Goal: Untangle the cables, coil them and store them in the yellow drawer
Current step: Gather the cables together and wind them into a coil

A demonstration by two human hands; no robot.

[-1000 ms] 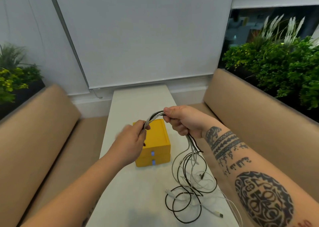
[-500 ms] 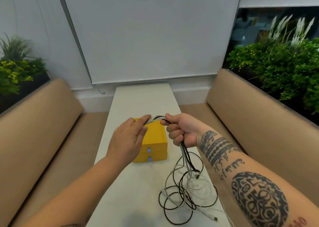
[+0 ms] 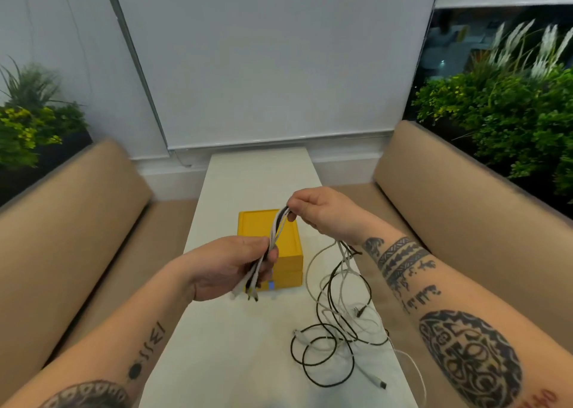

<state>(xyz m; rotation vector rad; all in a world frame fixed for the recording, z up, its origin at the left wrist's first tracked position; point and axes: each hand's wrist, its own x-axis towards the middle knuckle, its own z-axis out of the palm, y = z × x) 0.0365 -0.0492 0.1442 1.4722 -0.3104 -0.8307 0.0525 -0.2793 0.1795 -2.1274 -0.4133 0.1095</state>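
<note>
A bundle of black and white cables (image 3: 277, 229) runs taut between my two hands above the table. My left hand (image 3: 229, 266) grips the bundle near its plug ends, which stick out below my fingers. Higher and farther back, my right hand (image 3: 316, 211) pinches the same bundle. From there the cables drop into a loose tangle (image 3: 336, 330) of black and white loops on the table at the right. The yellow drawer box (image 3: 290, 254) stands on the table behind my left hand, its two drawers closed.
The narrow white table (image 3: 245, 361) runs away from me between two tan benches (image 3: 74, 221) (image 3: 459, 197). Green plants (image 3: 508, 113) stand behind the right bench and more plants (image 3: 28, 128) behind the left. A white blind covers the wall ahead.
My left hand has slid down the bundle toward me to the plug ends and turned palm-up. My right hand has stayed high, so the cable stretch between the hands has lengthened.
</note>
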